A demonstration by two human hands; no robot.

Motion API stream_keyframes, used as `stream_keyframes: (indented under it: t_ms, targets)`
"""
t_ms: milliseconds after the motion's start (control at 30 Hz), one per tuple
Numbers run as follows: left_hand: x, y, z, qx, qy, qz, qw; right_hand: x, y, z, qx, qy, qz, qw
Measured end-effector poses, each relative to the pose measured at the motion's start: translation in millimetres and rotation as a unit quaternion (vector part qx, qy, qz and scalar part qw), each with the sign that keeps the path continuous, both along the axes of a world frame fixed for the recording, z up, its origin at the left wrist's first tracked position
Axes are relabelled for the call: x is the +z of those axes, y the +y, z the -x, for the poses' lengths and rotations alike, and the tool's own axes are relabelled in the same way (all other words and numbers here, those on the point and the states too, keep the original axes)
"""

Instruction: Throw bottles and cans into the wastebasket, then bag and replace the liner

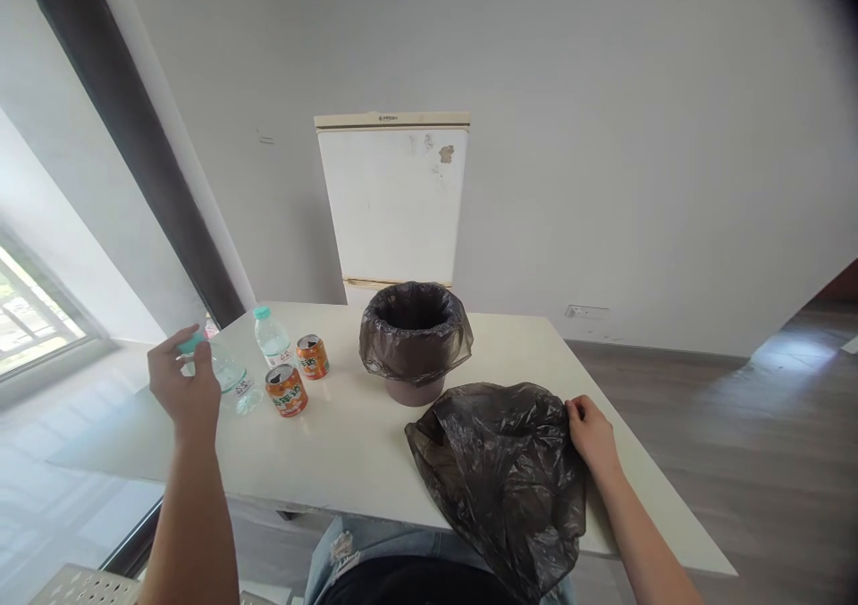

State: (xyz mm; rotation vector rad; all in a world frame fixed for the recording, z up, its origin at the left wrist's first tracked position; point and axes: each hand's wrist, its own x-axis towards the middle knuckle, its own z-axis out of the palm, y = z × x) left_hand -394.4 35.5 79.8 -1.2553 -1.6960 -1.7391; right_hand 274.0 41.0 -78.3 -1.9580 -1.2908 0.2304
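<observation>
At the table's left, my left hand (186,380) has its thumb and fingers around the teal cap of a clear plastic bottle (229,374), which is tilted with its base toward the table. Behind it another clear bottle (272,337) with a teal cap stands upright. Two orange drink cans, a nearer can (286,392) and a farther can (312,357), stand beside the bottles. My right hand (593,433) pinches the edge of a dark, crumpled garbage bag (506,462). This bag lies on the table and hangs over its front edge.
A trash can (414,392) lined with a dark bag stands mid-table, just behind the loose bag. The white table (349,457) ends close to my lap. Beyond it are a white fridge (395,203) and a wall. A window (33,310) is at left.
</observation>
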Motion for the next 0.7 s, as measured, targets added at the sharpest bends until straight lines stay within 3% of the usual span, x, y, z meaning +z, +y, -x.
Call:
stream_keyframes:
  t_ms: [367, 700]
  targets:
    - [-21.7, 23, 9, -0.032, 0.007, 0.025, 0.999, 7.1, -2, 3, -0.006, 0.010, 0.003, 1.000]
    - [-35.6, 40, 24, -0.049, -0.014, 0.042, 0.998, 1.2, 0, 1, -0.003, 0.007, 0.002, 1.000]
